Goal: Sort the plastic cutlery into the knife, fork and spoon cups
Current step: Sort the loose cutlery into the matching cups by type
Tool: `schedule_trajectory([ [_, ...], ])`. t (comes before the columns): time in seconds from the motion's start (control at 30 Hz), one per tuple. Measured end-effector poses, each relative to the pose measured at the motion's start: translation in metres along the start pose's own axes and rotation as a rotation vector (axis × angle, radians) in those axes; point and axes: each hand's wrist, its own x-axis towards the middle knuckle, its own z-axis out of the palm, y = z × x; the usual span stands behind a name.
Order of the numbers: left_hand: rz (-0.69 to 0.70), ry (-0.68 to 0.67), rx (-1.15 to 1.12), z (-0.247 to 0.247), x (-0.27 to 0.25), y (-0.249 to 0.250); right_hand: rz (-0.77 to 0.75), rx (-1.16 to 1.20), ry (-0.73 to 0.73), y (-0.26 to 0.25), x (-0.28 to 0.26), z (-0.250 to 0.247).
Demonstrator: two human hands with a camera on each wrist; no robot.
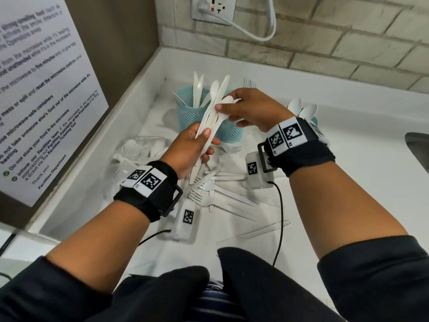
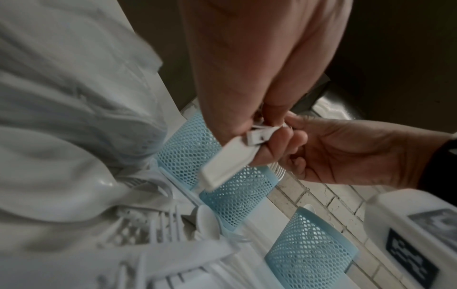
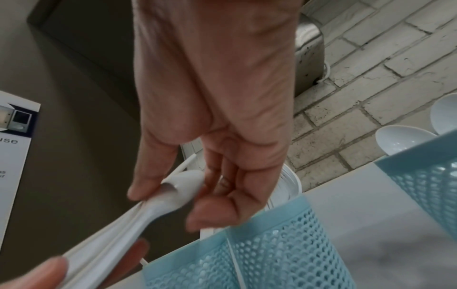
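Observation:
My left hand (image 1: 204,145) grips a bundle of white plastic cutlery (image 1: 210,122), knives with a spoon among them, tips up, above the counter. My right hand (image 1: 222,108) pinches the bowl of the spoon (image 1: 228,99) at the top of that bundle; the right wrist view shows thumb and fingers round the spoon bowl (image 3: 183,185). Three teal mesh cups stand behind: one with knives (image 1: 188,110), a middle one (image 1: 228,133) with fork tines behind it, and one with spoons (image 1: 313,119) mostly hidden by my right wrist. Loose forks and knives (image 1: 220,189) lie below my hands.
A clear plastic bag of spoons (image 1: 139,149) lies at the left by the side wall with its notice (image 1: 41,101). A metal sink edge (image 1: 417,147) is at the right. A socket and white cord (image 1: 255,33) are on the brick wall. A white dispenser (image 2: 408,224) stands beyond the cups.

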Motion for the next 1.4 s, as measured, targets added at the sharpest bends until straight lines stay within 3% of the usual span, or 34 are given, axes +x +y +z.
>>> schedule_trajectory([
  [0.27,0.002,-0.032,-0.047,0.002,-0.004,0.002,0.036,0.19,-0.165,-0.001,-0.009,0.005],
  [0.43,-0.025,-0.024,-0.115,0.0,-0.003,0.004,0.001,0.361,-0.163,0.003,-0.011,0.004],
  [0.53,-0.032,-0.01,-0.12,-0.003,-0.002,0.002,0.027,0.5,-0.078,0.003,-0.011,0.001],
  [0.7,-0.006,0.021,0.037,-0.003,0.002,-0.003,0.061,0.85,0.266,0.001,-0.005,-0.005],
  [0.93,0.032,0.061,0.336,0.003,0.005,-0.005,-0.025,0.602,0.262,-0.004,-0.006,-0.001],
  [1.17,0.22,0.052,0.814,0.014,-0.005,0.0,-0.015,0.566,0.269,-0.003,-0.005,0.016],
  [1.4,0.162,0.122,1.101,0.023,-0.012,0.002,-0.03,0.456,0.418,0.012,0.0,0.024],
])
